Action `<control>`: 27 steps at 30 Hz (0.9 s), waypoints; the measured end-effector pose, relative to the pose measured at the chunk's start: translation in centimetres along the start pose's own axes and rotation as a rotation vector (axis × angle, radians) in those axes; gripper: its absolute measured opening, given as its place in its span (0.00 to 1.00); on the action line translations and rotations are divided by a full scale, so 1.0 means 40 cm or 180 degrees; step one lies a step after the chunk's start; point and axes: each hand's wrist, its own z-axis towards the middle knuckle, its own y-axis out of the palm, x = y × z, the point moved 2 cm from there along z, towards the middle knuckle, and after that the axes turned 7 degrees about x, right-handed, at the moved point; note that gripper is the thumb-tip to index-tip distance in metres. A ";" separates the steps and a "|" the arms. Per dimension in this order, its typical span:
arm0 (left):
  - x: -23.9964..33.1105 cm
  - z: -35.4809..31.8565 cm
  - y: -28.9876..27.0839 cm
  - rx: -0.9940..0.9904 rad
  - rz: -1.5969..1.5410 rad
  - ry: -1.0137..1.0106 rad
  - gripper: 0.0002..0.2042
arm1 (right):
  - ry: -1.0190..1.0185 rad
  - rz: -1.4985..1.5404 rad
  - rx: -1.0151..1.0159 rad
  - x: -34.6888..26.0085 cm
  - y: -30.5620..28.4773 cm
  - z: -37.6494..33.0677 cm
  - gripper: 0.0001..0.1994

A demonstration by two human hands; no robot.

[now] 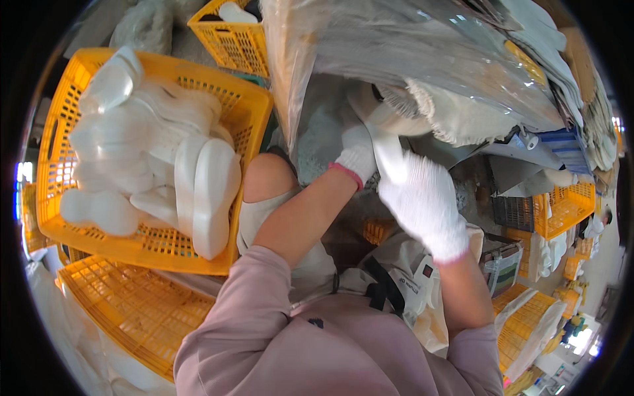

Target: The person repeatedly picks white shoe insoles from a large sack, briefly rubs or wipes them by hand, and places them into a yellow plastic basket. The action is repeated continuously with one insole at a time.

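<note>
Both my hands wear white knitted gloves and meet in front of my lap. My right hand (426,201) grips a smooth white sole-shaped piece (389,157) by its near end. Beside its far end, my left hand (356,157) has its fingers curled and partly hidden, so its hold on the piece is uncertain. Just ahead is a frayed, cream-coloured cloth wheel (462,115) under a plastic-covered housing (422,49). A pale curved surface (389,120) lies between the piece and the wheel; whether they touch is hard to see.
At my left stands a yellow basket (254,122) heaped with similar white pieces (214,191). Another yellow basket (228,46) is farther ahead, and an upturned-looking yellow crate (132,310) lies nearer. More yellow crates (568,208) and stacked pale cloths (548,39) line the right.
</note>
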 end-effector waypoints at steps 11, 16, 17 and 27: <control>0.111 -0.223 0.029 -0.0095 -0.3267 -0.2092 0.32 | 0.4053 0.6121 0.0740 0.079 0.109 -0.496 0.28; 0.096 -0.120 0.016 -0.0547 -0.3055 -0.1982 0.25 | 0.3508 0.6436 0.0889 0.043 0.085 -0.316 0.19; 0.104 -0.136 -0.006 -0.0300 -0.2913 -0.1835 0.24 | 0.3743 0.6201 0.0630 0.032 0.087 -0.338 0.18; 0.091 -0.092 0.022 -0.0218 -0.2472 -0.1977 0.22 | 0.3541 0.6138 0.0823 0.056 0.086 -0.184 0.17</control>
